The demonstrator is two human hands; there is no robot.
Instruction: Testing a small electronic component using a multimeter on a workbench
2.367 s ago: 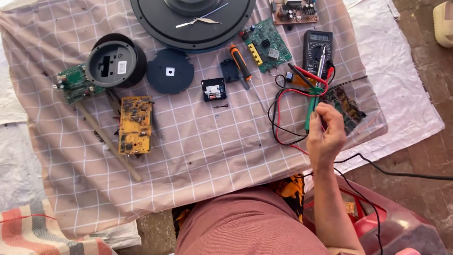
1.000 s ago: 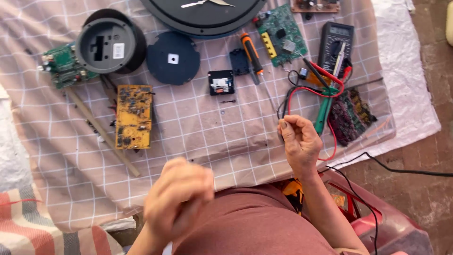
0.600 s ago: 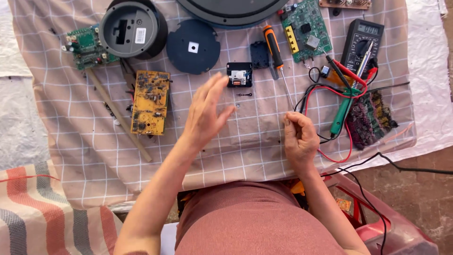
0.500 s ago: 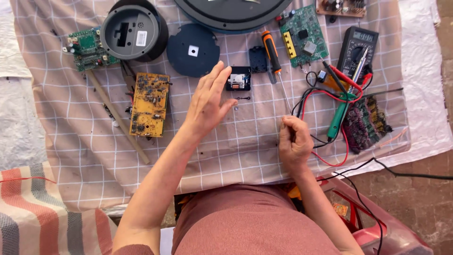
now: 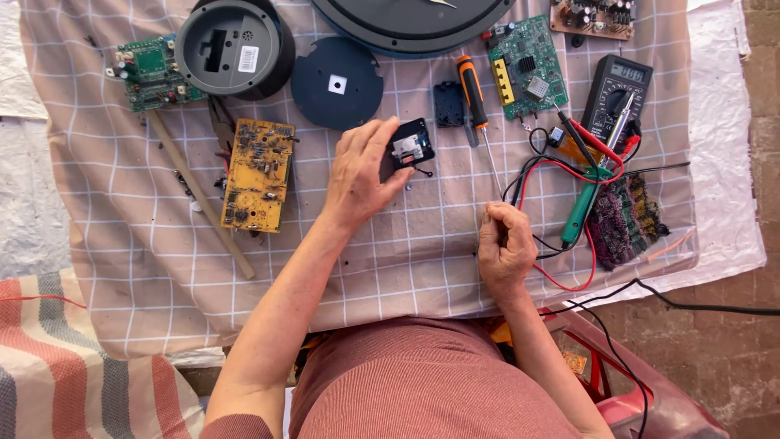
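Note:
My left hand (image 5: 361,169) lies on a small black square module (image 5: 409,146) in the middle of the checked cloth (image 5: 146,268), fingers curled around its left side and gripping it. My right hand (image 5: 504,249) is closed in a fist near the cloth's front edge, beside black and red probe leads (image 5: 543,175); whether it pinches something small I cannot tell. A green soldering iron (image 5: 582,208) lies just right of that hand.
A yellow circuit board (image 5: 258,174) and a wooden stick (image 5: 200,193) lie left. A black round housing (image 5: 234,46), a dark disc (image 5: 337,82), an orange-handled screwdriver (image 5: 474,96), green boards (image 5: 522,67), a multimeter (image 5: 614,91) and a big clock face (image 5: 410,20) line the far side.
My left hand came up from my lap, reached forward over the cloth and closed on the small black module. My right hand drew back toward the front edge and stayed closed.

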